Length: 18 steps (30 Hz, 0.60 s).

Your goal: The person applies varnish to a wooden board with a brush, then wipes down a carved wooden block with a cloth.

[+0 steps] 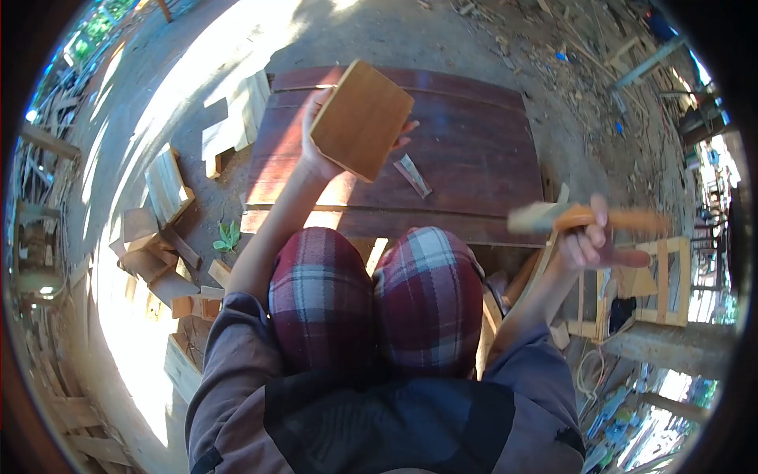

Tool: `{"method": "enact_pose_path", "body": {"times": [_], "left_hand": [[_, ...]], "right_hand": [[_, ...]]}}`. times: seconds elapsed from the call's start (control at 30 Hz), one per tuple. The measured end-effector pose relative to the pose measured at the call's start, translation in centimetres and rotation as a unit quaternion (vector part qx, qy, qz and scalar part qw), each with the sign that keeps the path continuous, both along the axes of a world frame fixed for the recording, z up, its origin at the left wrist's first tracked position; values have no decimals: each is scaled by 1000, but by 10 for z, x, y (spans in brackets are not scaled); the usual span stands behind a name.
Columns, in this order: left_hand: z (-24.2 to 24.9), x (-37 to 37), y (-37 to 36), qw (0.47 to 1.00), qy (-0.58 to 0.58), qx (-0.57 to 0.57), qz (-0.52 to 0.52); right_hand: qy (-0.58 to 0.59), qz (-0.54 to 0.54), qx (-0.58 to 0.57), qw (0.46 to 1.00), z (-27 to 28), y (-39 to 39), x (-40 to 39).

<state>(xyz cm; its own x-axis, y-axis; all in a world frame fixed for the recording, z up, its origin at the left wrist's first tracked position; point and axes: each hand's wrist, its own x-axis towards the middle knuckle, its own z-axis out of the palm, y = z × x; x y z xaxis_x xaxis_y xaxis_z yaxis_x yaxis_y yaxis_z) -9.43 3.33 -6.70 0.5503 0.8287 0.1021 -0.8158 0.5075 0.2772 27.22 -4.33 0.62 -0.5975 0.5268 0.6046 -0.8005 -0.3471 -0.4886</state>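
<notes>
My left hand (316,142) is closed around a flat brown wooden board (363,118), raised over the dark red wooden table (474,150). The board is tilted, its broad face toward me and its corners rounded. Some fingertips show past its right edge. My right hand (584,245), off the table's right front corner, grips a paintbrush (580,216) with an orange handle and pale bristles pointing left. Motion blurs the brush. A small, narrow, pale strip-like object (413,175) lies on the table beneath the board; I cannot make out its kind.
Wooden offcuts and boxes (167,186) lie on the ground to the left, near a green leafy sprig (227,237). Pale wooden frames (671,280) stand at the right beside a thick beam (671,347). Scraps litter the dirt ground (442,39) behind the table.
</notes>
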Motion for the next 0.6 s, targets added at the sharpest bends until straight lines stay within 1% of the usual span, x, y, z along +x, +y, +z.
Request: {"method": "enact_pose_path", "body": {"times": [0.03, 0.07, 0.1, 0.13, 0.17, 0.2, 0.23, 0.27, 0.3, 0.33, 0.43, 0.47, 0.53, 0.57, 0.6], "left_hand": [[3, -1, -2, 1000, -7, -3, 0], [3, -4, -2, 1000, -15, -7, 6], [3, -7, -3, 999, -36, 4, 12], [4, -10, -4, 998, -58, 15, 17], [4, -12, -5, 996, -81, 26, 20], [3, -14, -3, 995, -47, 33, 78], [-2, -20, 0, 995, -43, 18, 91], [-9, -28, 3, 994, -38, 3, 102], [-4, -31, 2, 993, -35, -13, 113], [0, -32, -3, 990, 20, -11, 139], [-28, -40, 10, 991, 59, 25, 120], [-27, -41, 9, 996, 41, 26, 74], [-16, -36, 2, 998, 17, 47, 26], [-12, -34, 1, 998, 5, 60, 4], [-19, -34, 6, 998, 0, 54, 14]], "right_hand": [[36, 15, 39, 998, 9, 16, -23], [-17, 36, 73, 997, 22, 38, -44], [-122, -66, 85, 987, 37, 43, -69], [-233, -149, 96, 956, 52, 47, -94], [-377, -347, 77, 855, 64, 42, -124], [-407, -436, 181, 782, 62, 46, -155], [-426, -517, 277, 689, 56, 53, -179], [-417, -489, 304, 703, 49, 55, -192], [-408, -460, 330, 716, 41, 58, -202], [-401, -428, 355, 728, 35, 61, -209], [-490, -311, 213, 786, 21, 72, -220], [-417, -414, 291, 755, -4, 92, -223], [-393, -606, 287, 630, -24, 123, -208], [-370, -690, 283, 554, -19, 126, -206], [-355, -694, 265, 568, -15, 125, -204]]}}
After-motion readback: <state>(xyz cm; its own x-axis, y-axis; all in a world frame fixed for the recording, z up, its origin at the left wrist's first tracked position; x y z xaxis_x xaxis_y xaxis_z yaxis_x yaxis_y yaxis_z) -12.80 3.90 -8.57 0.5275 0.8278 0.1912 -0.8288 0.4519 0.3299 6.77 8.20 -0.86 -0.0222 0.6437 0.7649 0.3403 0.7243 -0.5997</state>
